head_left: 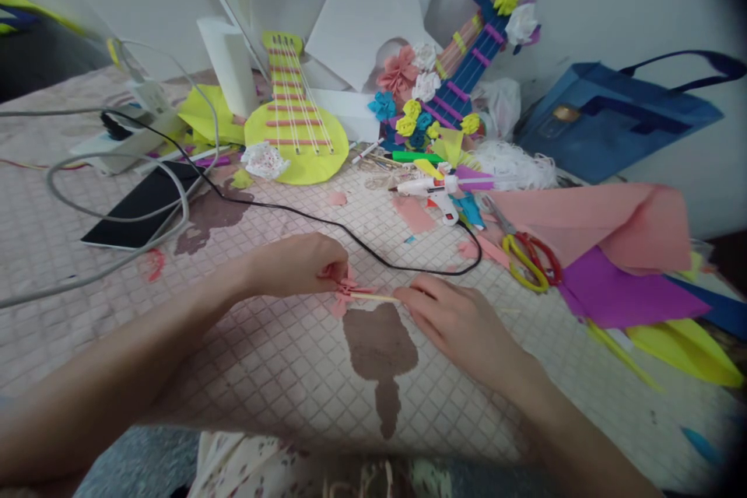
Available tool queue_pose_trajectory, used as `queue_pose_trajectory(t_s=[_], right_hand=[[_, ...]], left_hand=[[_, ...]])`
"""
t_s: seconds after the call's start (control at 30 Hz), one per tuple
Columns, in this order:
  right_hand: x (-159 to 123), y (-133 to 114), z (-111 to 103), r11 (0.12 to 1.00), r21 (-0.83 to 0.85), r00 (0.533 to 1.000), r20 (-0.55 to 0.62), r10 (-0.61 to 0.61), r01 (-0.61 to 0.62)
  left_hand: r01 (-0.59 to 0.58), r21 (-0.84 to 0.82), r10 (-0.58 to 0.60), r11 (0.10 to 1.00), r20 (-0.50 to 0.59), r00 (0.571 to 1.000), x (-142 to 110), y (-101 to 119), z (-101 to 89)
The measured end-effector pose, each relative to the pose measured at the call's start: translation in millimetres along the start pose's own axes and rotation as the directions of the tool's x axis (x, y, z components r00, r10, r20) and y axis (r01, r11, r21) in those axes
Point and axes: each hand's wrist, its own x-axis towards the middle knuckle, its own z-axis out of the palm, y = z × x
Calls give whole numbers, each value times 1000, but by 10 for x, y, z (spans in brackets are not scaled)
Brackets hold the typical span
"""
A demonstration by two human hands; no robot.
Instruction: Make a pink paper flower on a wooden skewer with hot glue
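Low over the table, my left hand (303, 264) is closed, its fingertips pinching a small pink paper flower (343, 297) with loose petals. A thin pale stick (373, 296) runs from the flower toward the right. Its other end is between the thumb and fingers of my right hand (452, 315), which is also closed. The flower and stick meet close to my left fingertips; whether they are fastened together I cannot tell. My left fingers partly cover the flower.
A white glue gun (432, 187) lies ahead, its black cord (350, 237) looping beyond my hands. Scissors (531, 261) and coloured paper (630, 288) are at right. Yellow (297, 144) and blue (467, 70) paper guitars lean behind. A tablet (143, 206) and power strip (125, 144) are at left.
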Motion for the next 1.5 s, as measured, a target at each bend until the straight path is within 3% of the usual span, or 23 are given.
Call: queue_pose_trajectory(t_s=[0.43, 0.6, 0.73, 0.97, 1.23, 1.5], right_hand=[[10, -12, 27, 1000, 8, 1000, -18, 15, -15], [-8, 14, 31, 986, 150, 996, -32, 79, -74], [-10, 162, 34, 958, 233, 981, -62, 185, -166], [-6, 534, 52, 930, 197, 933, -123, 337, -310], [-5, 572, 140, 931, 177, 937, -88, 338, -320], [-124, 940, 113, 916, 124, 905, -151, 397, -381]], left_hand=[[11, 11, -11, 1000, -25, 1000, 0, 14, 2], [22, 13, -22, 1000, -17, 1000, -3, 14, -5], [-12, 6, 12, 1000, -21, 1000, -2, -30, 1], [-20, -9, 19, 1000, -40, 999, 1, -49, -27], [27, -13, -28, 1000, -101, 995, -6, -45, -46], [-3, -5, 3, 1000, -133, 991, 8, -77, -20]])
